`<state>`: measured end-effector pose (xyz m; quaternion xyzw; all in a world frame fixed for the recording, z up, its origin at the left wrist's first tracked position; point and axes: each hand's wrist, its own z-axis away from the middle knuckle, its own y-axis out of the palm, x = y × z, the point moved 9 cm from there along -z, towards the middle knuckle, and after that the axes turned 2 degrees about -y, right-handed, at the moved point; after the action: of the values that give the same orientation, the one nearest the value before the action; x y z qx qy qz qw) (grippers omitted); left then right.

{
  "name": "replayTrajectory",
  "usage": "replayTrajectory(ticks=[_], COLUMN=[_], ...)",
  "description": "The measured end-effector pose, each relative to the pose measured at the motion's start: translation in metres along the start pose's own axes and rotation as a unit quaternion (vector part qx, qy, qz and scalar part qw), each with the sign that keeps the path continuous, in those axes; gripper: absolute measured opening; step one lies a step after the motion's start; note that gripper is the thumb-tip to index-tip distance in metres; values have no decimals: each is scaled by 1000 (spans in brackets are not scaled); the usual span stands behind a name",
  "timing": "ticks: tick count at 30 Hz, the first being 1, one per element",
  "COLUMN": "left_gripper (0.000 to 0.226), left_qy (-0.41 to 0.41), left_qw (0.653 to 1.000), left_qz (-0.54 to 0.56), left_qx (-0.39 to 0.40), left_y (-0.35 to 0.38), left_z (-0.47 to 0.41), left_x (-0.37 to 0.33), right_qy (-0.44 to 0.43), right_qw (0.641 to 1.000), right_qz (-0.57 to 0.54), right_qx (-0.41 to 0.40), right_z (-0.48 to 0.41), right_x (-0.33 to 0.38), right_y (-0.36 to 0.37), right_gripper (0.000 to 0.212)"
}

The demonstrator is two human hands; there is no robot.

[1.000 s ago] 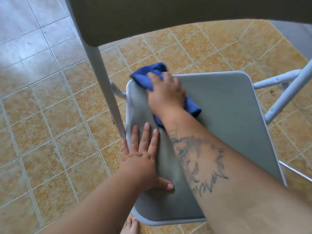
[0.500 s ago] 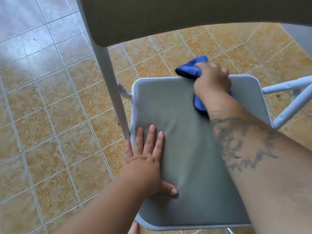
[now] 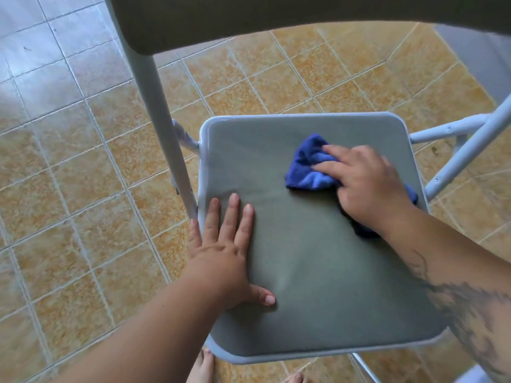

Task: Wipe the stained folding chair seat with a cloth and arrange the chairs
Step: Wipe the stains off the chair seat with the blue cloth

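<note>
A folding chair stands below me, its grey-green padded seat (image 3: 304, 258) framed by a pale blue metal rim. My right hand (image 3: 367, 186) presses a crumpled blue cloth (image 3: 307, 167) onto the right part of the seat, fingers spread over the cloth and pointing left. My left hand (image 3: 224, 250) lies flat on the seat's left edge with fingers spread and the thumb out toward me. I see no clear stain on the bare seat surface.
The chair's dark backrest (image 3: 249, 17) spans the top of the view, with a pale blue frame post (image 3: 163, 134) running down to the seat's left side. More frame tubes (image 3: 456, 145) cross at the right. Orange-brown floor tiles (image 3: 83, 189) surround the chair. Bare toes (image 3: 201, 366) show beneath the seat's front edge.
My right hand has dragged the blue cloth from the seat's far edge down onto the right middle of the seat. My left hand has stayed flat on the left edge.
</note>
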<state>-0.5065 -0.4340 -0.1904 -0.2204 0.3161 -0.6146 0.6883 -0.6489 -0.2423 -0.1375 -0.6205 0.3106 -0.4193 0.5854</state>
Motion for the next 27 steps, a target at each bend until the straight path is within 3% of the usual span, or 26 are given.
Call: replayTrajectory(ticks=[2, 4, 7, 10, 15, 18, 21, 23, 25, 27], left_gripper=[149, 150, 150, 150, 147, 132, 113, 109, 108, 108], left_qy=[2, 2, 0, 0, 28, 27, 34, 36, 30, 20], left_qw=[1000, 1000, 1000, 1000, 998, 995, 996, 996, 996, 996], left_qz=[0, -5, -7, -9, 25, 39, 53, 57, 55, 52], left_qx=[-9, -7, -12, -19, -54, -89, -63, -55, -66, -71], left_y=[-1, 1, 3, -1, -9, -5, 22, 38, 44, 44], left_z=[-2, -4, -4, -4, 12, 35, 67, 83, 92, 93], left_x=[1, 1, 2, 0, -3, -4, 1, 16, 33, 46], right_qy=[173, 303, 347, 271, 57, -46, -155, -86, 95, 232], right_qw=[984, 951, 936, 960, 995, 994, 985, 995, 995, 971], right_qz=[35, 29, -18, -49, -70, -79, -34, -15, -34, -55], right_qx=[-22, -43, -53, -54, 34, 58, 67, 50, 12, -5], right_z=[19, 14, -22, -56, -38, 10, 58, 63, 50, 32], right_x=[-77, -112, -77, -6, 104, 115, 95, 51, 3, -5], right_y=[-15, -18, -3, 6, 23, 17, 11, 4, -2, 2], right_gripper=[60, 59, 50, 42, 45, 49, 59, 61, 62, 59])
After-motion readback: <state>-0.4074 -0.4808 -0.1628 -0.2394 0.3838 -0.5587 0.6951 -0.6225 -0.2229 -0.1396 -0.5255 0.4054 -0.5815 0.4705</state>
